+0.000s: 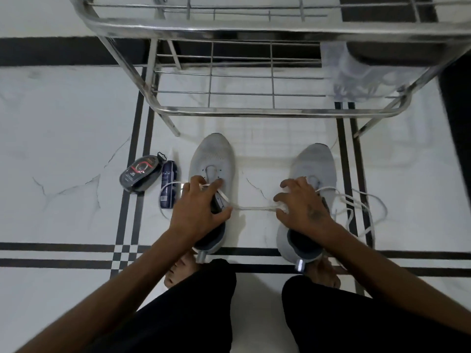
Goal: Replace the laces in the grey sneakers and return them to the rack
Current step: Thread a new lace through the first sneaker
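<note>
Our left hand rests on the left grey sneaker, fingers curled over a white lace stretching to our right hand. That hand pinches the lace atop the right grey sneaker; both sneakers sit on the floor beneath our hands, near the rack.

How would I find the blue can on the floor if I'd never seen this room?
Start at the metal shoe rack, then look down to the two grey sneakers in front of it. Just left of the left sneaker lies a dark blue can on its side. Its neighbour, the black oval case, is flatter, with red markings.
</note>
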{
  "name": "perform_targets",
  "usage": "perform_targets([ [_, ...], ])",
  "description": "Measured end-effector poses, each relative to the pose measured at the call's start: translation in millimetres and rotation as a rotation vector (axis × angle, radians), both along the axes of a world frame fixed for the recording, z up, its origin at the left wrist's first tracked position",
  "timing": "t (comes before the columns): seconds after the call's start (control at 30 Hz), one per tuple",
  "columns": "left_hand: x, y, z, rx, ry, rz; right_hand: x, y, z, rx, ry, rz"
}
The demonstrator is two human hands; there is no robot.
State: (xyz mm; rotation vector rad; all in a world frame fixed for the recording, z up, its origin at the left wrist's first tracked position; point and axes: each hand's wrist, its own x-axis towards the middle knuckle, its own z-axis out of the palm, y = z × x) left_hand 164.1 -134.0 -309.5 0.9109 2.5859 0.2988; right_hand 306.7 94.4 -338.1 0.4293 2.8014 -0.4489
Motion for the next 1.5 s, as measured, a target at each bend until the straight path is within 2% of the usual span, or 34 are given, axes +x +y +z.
perform_targets([
  [0.13, 19, 15, -3, 0.065, -0.062, 0.06, -3, 16, 8, -0.076, -0.058, 0.009],
  [0.27, 31, 22, -2, 0.072, -0.079, 0.077, 0, 17, 12, -0.063, -0.016, 0.05],
  [0.47, 23, 16, 5, 0.274, -0.142, 0.122, -8, 23, 34, -0.152, 0.052, 0.058],
  [0.57, 20, 12, 11, 0.283, -0.092, 0.099, -16, 37, 53, -0.053, 0.116, -0.028],
  [0.63, 21, 12, 12, 0.24, -0.104, 0.07, -18, 37, 59, 0.03, 0.065, -0.049],
  [0.77, 27, 14, 12, 0.179, -0.114, 0.066, -11, 1, 58, -0.113, -0.127, 0.118],
  [0.9, 33, 15, 10, 0.087, -0.082, 0.018, 9, -26, 46, -0.007, -0.425, 0.346],
  [1.1, 33, 14, 8, 0.089, -0.103, 0.019, 30, -9, 46, -0.018, -0.43, 0.531],
  [1.23, 33, 15, 11, 0.094, -0.119, 0.005, 42, 4, 42, 0.048, -0.434, 0.652],
  [1.3, 33, 15, 13, 0.116, -0.135, -0.019, 46, 4, 42, 0.027, -0.414, 0.603],
  [1.37, 33, 12, 15, 0.173, -0.16, -0.036, 46, 1, 44, -0.103, -0.312, 0.437],
  [1.5, 29, 9, 26, 0.388, -0.192, -0.053, 21, -16, 53, -0.477, 0.052, 0.022],
])
